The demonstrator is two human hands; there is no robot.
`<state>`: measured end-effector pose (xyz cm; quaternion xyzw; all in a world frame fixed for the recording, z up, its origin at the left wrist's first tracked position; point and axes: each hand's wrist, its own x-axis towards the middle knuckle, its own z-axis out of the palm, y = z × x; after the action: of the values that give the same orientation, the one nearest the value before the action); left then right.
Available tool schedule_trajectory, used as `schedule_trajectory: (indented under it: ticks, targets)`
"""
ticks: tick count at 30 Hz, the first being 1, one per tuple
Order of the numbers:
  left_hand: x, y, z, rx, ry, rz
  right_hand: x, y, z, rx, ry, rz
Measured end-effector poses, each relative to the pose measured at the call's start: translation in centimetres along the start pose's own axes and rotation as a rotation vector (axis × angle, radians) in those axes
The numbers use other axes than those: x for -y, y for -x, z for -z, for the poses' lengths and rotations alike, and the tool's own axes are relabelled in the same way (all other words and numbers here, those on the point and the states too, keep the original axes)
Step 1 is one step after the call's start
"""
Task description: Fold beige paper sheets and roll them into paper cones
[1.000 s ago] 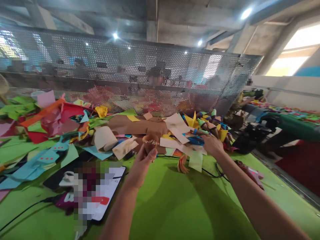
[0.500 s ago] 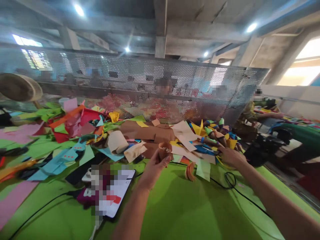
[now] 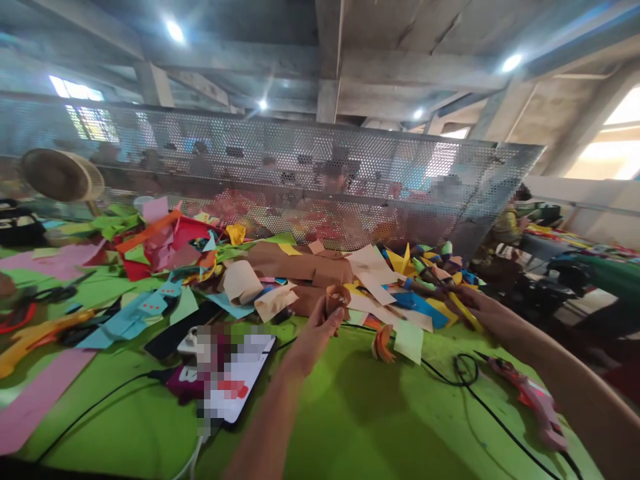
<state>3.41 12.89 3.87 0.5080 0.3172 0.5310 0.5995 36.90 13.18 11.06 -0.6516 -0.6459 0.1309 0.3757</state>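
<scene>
My left hand [image 3: 320,325] is closed round a small rolled brown paper cup [image 3: 337,299], held upright above the green table. Whitish bits show inside its mouth. To the right, my right hand [image 3: 477,308] grips a yellow-handled tool [image 3: 463,309], whose exact kind I cannot make out. That hand is beside a pile of small rolled paper pieces [image 3: 440,263] in several colours. Between my hands, a stack of curved brown paper pieces [image 3: 383,343] lies on the table.
A pink glue gun [image 3: 537,400] lies by my right forearm, near a looped black cable [image 3: 463,370]. At left are a phone [image 3: 250,380], a purple power socket [image 3: 187,381] and scattered coloured paper [image 3: 150,247]. A perforated metal screen [image 3: 280,160] stands behind, near a fan [image 3: 60,175].
My right hand has lifted the yellow-handled tool from beside the pile. The glue gun has come into view at right. My left hand still holds the paper cup.
</scene>
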Motion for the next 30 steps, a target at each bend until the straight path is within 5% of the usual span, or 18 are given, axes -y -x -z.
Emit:
schedule_trajectory:
  ticks: [4, 10, 18, 30]
  targets:
    - [0.2, -0.1, 0.0, -0.009, -0.051, -0.009, 3.8, 2.7, -2.8, 0.265, -0.346, 0.006]
    - [1.0, -0.6, 0.3, 0.007, -0.121, -0.016, 6.5, 4.1, -6.1, 0.412, -0.195, 0.186]
    - [1.2, -0.7, 0.3, 0.043, -0.157, -0.082, 8.5, 5.0, -8.1, 0.469, -0.087, 0.249]
    - [1.4, -0.6, 0.3, 0.057, -0.138, -0.064, 7.9, 5.3, -8.9, 0.504, -0.105, 0.247]
